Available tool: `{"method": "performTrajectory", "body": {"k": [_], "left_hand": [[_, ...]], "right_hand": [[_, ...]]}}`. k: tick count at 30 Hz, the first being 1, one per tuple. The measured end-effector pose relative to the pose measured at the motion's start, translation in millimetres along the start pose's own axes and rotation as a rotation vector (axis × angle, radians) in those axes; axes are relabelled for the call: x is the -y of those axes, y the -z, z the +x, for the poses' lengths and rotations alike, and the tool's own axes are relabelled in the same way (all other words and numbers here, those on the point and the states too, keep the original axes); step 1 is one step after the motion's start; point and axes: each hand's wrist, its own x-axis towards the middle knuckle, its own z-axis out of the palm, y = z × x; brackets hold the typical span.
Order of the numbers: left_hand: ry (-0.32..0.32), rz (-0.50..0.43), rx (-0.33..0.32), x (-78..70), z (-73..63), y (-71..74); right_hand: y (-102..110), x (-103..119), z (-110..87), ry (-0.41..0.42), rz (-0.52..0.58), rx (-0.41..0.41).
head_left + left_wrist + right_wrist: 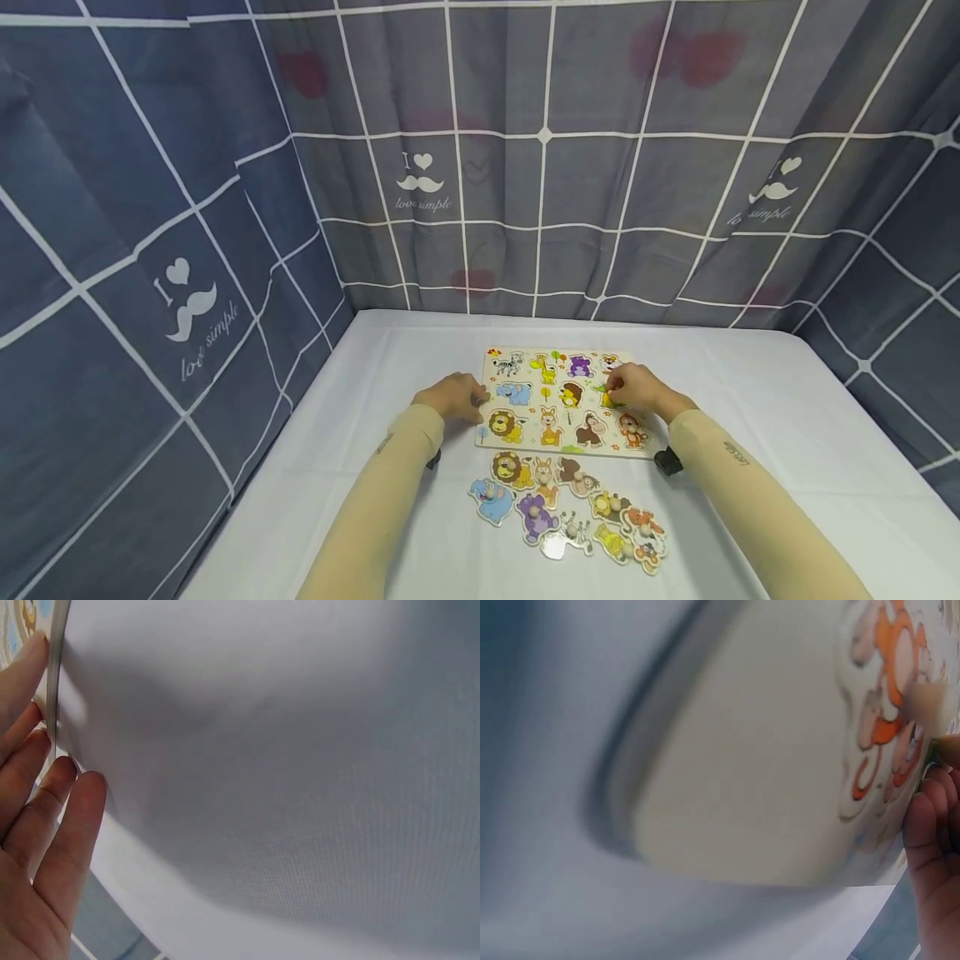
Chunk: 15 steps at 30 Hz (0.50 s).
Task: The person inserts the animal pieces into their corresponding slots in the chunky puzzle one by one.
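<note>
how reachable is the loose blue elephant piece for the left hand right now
Probably yes: the blue elephant piece lies at the left end of the loose pieces with nothing on top; the left hand would just have to leave the board.

We've got the pale board [757, 765] filling mid-view, rounded corner at lower left, left edge blurred. Orange monkey [887, 732] sits on its right side, blurry knob [926, 703] standing off it. Right grip [936, 859] at the right border, fingertips pinching a green bit [932, 753], mostly hidden. Tabletop [547, 915] left and below; blue-grey cloth [889, 930] bottom right.
</note>
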Motion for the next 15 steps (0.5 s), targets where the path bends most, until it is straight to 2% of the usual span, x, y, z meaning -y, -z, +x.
{"method": "performTrajectory", "body": {"k": [6, 15], "left_hand": [[0.003, 0.003, 0.005, 0.9, 0.9, -1.6], [0.001, 0.015, -0.003, 2.2, 1.7, -0.8]], "right_hand": [[-0.7, -0.4, -3.4, -0.028, -0.015, -0.019], [3.4, -2.3, -6.9, 0.022, -0.067, -0.051]]}}
